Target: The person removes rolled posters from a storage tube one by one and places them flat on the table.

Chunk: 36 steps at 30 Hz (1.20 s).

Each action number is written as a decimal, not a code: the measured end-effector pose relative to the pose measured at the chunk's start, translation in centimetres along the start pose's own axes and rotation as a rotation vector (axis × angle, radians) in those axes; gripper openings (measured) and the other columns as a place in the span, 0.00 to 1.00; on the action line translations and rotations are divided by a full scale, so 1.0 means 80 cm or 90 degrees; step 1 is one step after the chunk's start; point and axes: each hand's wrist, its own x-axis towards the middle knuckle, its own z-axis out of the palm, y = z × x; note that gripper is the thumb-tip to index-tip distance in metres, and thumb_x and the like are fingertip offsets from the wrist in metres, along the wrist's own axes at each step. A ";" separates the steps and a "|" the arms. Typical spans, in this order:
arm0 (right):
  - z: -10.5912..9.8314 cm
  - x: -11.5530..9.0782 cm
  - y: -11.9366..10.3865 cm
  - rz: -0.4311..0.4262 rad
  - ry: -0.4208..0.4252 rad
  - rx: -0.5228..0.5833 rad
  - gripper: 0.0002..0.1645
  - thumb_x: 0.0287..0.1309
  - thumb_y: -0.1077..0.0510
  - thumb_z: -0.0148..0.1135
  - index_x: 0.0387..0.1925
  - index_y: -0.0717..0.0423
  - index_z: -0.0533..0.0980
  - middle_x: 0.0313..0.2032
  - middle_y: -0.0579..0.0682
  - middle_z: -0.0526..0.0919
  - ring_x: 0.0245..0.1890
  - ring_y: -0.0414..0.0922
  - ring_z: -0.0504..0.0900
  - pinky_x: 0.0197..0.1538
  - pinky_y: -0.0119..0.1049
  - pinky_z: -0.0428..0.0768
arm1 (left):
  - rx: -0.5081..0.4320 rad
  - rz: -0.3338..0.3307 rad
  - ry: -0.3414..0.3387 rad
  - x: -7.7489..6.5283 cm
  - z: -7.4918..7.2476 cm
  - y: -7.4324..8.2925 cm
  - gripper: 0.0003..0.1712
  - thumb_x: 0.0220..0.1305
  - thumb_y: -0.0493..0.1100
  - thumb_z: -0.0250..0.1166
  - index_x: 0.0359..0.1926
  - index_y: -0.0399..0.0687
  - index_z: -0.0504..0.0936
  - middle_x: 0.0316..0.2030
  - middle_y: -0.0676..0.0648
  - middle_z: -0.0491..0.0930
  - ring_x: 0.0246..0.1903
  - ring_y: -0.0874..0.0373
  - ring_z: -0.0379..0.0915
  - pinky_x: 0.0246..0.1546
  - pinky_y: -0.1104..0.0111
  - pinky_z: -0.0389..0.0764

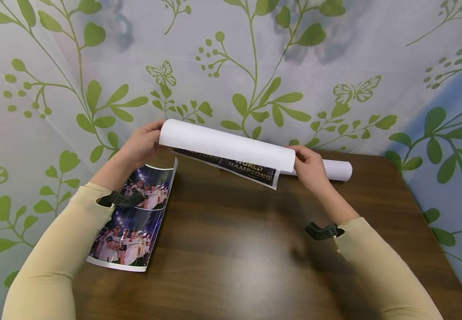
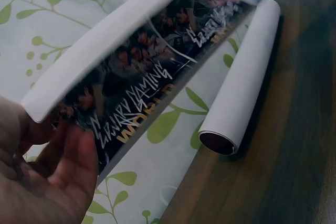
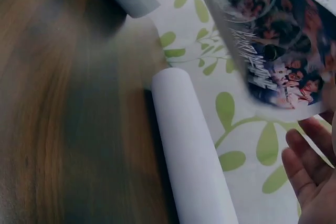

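Observation:
Between both hands a curled poster [image 1: 227,141] is held up above the table, tilted down to the right in the head view. Its white back faces up, and the dark printed side with "WORLD CHAMPIONS" lettering shows below. My left hand [image 1: 140,143] grips its left end; the thumb and fingers meet at the sheet's edge in the left wrist view. At the opposite end, my right hand [image 1: 311,168] pinches the poster, its fingertips partly hidden. Behind the right hand lies a white paper roll [image 1: 338,170], whole length visible in the left wrist view [image 2: 244,77].
On the left of the brown wooden table [image 1: 223,231], a glossy photo print [image 1: 131,235] with two group pictures lies slightly bowed, partly under the left forearm. A white cloth [image 1: 199,49] with green leaves and butterflies hangs behind the table. Black wrist straps [image 1: 123,199] circle both wrists.

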 end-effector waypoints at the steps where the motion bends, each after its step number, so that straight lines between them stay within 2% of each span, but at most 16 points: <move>1: 0.000 -0.001 0.000 0.005 0.002 0.000 0.21 0.74 0.53 0.60 0.58 0.64 0.81 0.53 0.54 0.83 0.46 0.37 0.80 0.45 0.28 0.79 | 0.034 0.008 -0.002 -0.001 0.001 -0.001 0.24 0.81 0.40 0.49 0.73 0.40 0.67 0.57 0.47 0.73 0.46 0.57 0.73 0.40 0.70 0.76; 5: 0.001 -0.002 0.001 0.017 0.002 0.006 0.23 0.76 0.51 0.57 0.59 0.65 0.80 0.51 0.56 0.84 0.44 0.38 0.83 0.50 0.32 0.81 | 0.124 0.042 -0.008 -0.002 0.002 -0.006 0.26 0.79 0.42 0.55 0.73 0.40 0.67 0.61 0.44 0.71 0.53 0.56 0.70 0.48 0.68 0.74; 10: 0.002 -0.003 0.002 0.022 0.000 0.029 0.23 0.76 0.53 0.57 0.57 0.68 0.79 0.48 0.54 0.84 0.40 0.40 0.84 0.49 0.38 0.83 | 0.121 0.064 -0.013 -0.002 0.001 -0.013 0.28 0.79 0.43 0.57 0.73 0.39 0.66 0.65 0.42 0.69 0.62 0.54 0.66 0.59 0.66 0.71; 13: 0.003 -0.003 0.003 0.030 0.003 0.031 0.23 0.76 0.52 0.58 0.56 0.69 0.79 0.44 0.50 0.85 0.38 0.37 0.84 0.48 0.36 0.84 | 0.113 0.064 -0.015 -0.003 0.003 -0.015 0.28 0.78 0.44 0.58 0.72 0.37 0.66 0.62 0.44 0.71 0.59 0.55 0.68 0.56 0.68 0.72; 16: 0.005 -0.002 0.005 0.040 0.017 0.067 0.19 0.74 0.58 0.58 0.55 0.71 0.77 0.39 0.44 0.85 0.35 0.36 0.84 0.44 0.34 0.84 | 0.118 0.061 -0.017 -0.003 0.004 -0.018 0.29 0.78 0.44 0.58 0.73 0.38 0.66 0.60 0.46 0.72 0.54 0.57 0.69 0.49 0.69 0.73; 20: 0.009 0.001 0.006 0.048 0.062 0.140 0.11 0.69 0.68 0.60 0.50 0.67 0.70 0.35 0.40 0.84 0.33 0.37 0.82 0.39 0.30 0.83 | 0.153 0.045 -0.023 -0.002 0.005 -0.020 0.31 0.77 0.45 0.60 0.75 0.46 0.65 0.67 0.44 0.68 0.62 0.54 0.66 0.52 0.64 0.72; 23: 0.011 -0.001 -0.003 0.048 0.101 0.167 0.14 0.65 0.70 0.64 0.42 0.57 0.67 0.31 0.40 0.83 0.30 0.37 0.81 0.36 0.29 0.82 | 0.184 0.031 -0.032 -0.002 0.007 -0.021 0.33 0.75 0.44 0.63 0.76 0.50 0.65 0.72 0.45 0.65 0.69 0.50 0.61 0.56 0.60 0.73; 25: 0.012 -0.005 -0.014 0.043 0.125 0.185 0.14 0.63 0.72 0.64 0.38 0.59 0.67 0.28 0.41 0.83 0.29 0.36 0.80 0.35 0.28 0.80 | 0.202 0.030 -0.044 -0.003 0.010 -0.020 0.34 0.75 0.43 0.63 0.77 0.53 0.64 0.72 0.45 0.64 0.68 0.50 0.62 0.54 0.61 0.73; 28: 0.013 -0.011 -0.030 0.030 0.146 0.185 0.12 0.62 0.73 0.64 0.35 0.71 0.67 0.29 0.43 0.83 0.32 0.36 0.80 0.35 0.27 0.78 | 0.223 0.040 -0.063 -0.004 0.014 -0.019 0.36 0.73 0.42 0.65 0.78 0.60 0.64 0.72 0.47 0.64 0.62 0.54 0.65 0.48 0.66 0.74; 30: 0.014 -0.011 -0.029 0.023 0.151 0.177 0.12 0.62 0.74 0.63 0.40 0.77 0.68 0.31 0.44 0.83 0.33 0.36 0.80 0.35 0.26 0.77 | 0.234 0.043 -0.078 -0.005 0.016 -0.019 0.38 0.73 0.42 0.65 0.78 0.66 0.62 0.74 0.49 0.60 0.48 0.56 0.70 0.39 0.65 0.74; 31: 0.014 -0.010 -0.026 0.016 0.152 0.170 0.13 0.62 0.74 0.62 0.44 0.79 0.69 0.31 0.45 0.82 0.33 0.36 0.79 0.35 0.27 0.77 | 0.241 0.048 -0.087 -0.005 0.017 -0.019 0.39 0.72 0.42 0.66 0.78 0.68 0.61 0.74 0.49 0.59 0.42 0.57 0.70 0.36 0.65 0.74; 34: 0.015 -0.005 -0.010 -0.003 0.137 0.169 0.18 0.63 0.75 0.61 0.55 0.76 0.73 0.33 0.47 0.80 0.29 0.37 0.77 0.31 0.27 0.75 | 0.287 0.061 -0.116 -0.005 0.017 -0.021 0.44 0.71 0.41 0.67 0.80 0.69 0.56 0.76 0.50 0.54 0.27 0.53 0.61 0.29 0.63 0.71; 35: 0.015 -0.003 -0.005 -0.008 0.126 0.178 0.22 0.63 0.76 0.60 0.58 0.74 0.74 0.33 0.48 0.78 0.27 0.37 0.76 0.30 0.27 0.74 | 0.309 0.065 -0.125 -0.005 0.017 -0.022 0.46 0.71 0.41 0.67 0.81 0.70 0.53 0.76 0.49 0.52 0.25 0.51 0.59 0.29 0.62 0.70; 36: 0.014 -0.002 0.001 -0.014 0.112 0.188 0.25 0.63 0.77 0.59 0.62 0.71 0.73 0.34 0.49 0.77 0.27 0.37 0.75 0.30 0.27 0.73 | 0.329 0.069 -0.134 -0.005 0.018 -0.022 0.48 0.70 0.42 0.68 0.81 0.70 0.51 0.76 0.48 0.51 0.28 0.50 0.60 0.31 0.61 0.70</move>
